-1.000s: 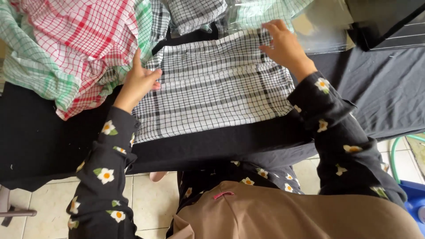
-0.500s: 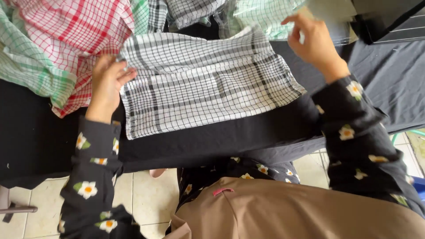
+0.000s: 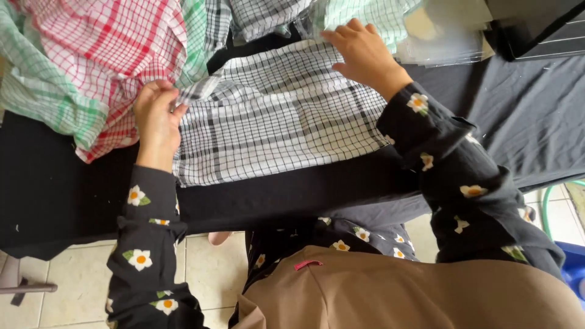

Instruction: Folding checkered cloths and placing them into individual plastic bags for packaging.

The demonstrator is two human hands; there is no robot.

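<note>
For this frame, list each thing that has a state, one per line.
Black-and-white checked cloth: spread flat on the black-covered table, left edge lifted.
Left hand: pinching the cloth's left edge.
Right hand: pressed flat on the far right corner.
Red checked cloth: crumpled in a heap.
Green checked cloth: crumpled.

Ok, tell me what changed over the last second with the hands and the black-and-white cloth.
The left hand slid from flat on the black-and-white checked cloth out to its left edge and now pinches it there. The right hand lifted briefly, then came back down on the far right corner. The cloth shifted slightly. The red checked cloth and dark table cover stayed put.
</note>
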